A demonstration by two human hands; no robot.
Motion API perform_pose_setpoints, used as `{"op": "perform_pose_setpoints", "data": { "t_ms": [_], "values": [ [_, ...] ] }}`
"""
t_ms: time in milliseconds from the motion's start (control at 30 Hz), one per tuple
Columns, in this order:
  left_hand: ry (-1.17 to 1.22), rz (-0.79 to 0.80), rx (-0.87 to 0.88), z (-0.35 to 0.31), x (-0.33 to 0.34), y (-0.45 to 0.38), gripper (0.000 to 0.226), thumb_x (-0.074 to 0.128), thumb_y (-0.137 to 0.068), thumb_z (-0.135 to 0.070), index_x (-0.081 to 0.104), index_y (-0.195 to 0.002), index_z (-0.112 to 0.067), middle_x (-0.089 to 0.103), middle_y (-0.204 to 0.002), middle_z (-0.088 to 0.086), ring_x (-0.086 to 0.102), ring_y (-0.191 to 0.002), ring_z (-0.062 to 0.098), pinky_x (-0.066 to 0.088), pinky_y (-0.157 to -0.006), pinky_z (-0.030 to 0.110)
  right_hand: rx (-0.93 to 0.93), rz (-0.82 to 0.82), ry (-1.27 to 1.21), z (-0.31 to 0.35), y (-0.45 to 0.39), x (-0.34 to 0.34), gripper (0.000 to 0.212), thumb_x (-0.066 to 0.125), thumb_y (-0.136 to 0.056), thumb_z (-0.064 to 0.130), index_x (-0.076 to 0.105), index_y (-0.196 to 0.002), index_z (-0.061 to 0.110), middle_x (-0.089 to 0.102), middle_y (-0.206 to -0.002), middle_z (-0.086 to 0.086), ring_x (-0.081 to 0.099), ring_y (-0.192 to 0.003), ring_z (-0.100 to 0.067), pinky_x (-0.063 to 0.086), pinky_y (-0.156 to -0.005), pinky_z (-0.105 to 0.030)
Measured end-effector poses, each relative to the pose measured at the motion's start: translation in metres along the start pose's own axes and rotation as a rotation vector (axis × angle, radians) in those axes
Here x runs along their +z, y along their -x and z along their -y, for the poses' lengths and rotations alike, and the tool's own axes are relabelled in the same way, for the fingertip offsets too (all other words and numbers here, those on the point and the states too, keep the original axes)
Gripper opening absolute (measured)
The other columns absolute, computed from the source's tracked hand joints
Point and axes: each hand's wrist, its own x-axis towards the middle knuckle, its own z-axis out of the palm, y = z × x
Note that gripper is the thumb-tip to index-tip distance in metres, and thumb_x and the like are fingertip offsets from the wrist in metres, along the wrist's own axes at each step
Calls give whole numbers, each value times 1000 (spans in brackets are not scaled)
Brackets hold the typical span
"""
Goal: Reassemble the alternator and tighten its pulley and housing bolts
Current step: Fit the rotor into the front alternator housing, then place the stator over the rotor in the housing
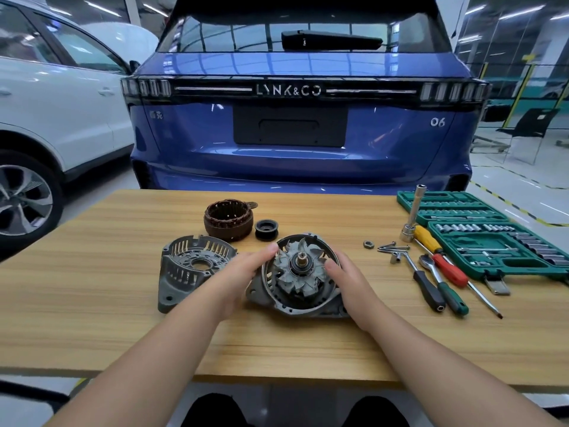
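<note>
Both hands, left hand (246,269) and right hand (345,272), cup the rear housing (295,306) with rotor (303,266) seated, grip apparently light. Front housing (191,266) left of it; stator (228,220), pulley (266,229) behind; nut (368,244), bolts (392,247) right, unfitted. Early stage.

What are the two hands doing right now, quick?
Left hand: fingers curled round the housing with the rotor, holding its left rim.
Right hand: holding its right rim.
</note>
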Motion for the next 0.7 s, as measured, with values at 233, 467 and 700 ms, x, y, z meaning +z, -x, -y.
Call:
{"op": "perform_pose_setpoints", "data": {
  "t_ms": [233,467,700],
  "values": [
    [-113,-288,103,-11,-34,-19,55,59,-98,-59,55,-137,-21,62,-124,-4,58,-118,16,40,-99,39,-59,-68,-45,-4,-1,2,51,56,-85,56,64,-127,28,72,-120,6,66,-114,-13,53,-100,-44],
    [-839,-566,317,-52,-40,-69,50,67,-97,-24,50,-143,-22,66,-119,-1,64,-97,15,56,-74,30,-54,-75,-88,-10,-2,0,46,54,-85,58,68,-120,31,75,-114,7,69,-109,-12,54,-97,-42],
    [-1208,-415,-195,-61,-88,-132,79,79,-86,-42,44,-153,-19,60,-135,9,61,-116,27,55,-98,42,-66,-85,1,-16,-5,-1,59,50,-77,74,65,-117,33,74,-108,14,68,-104,-7,52,-97,-48]
  ]
}}
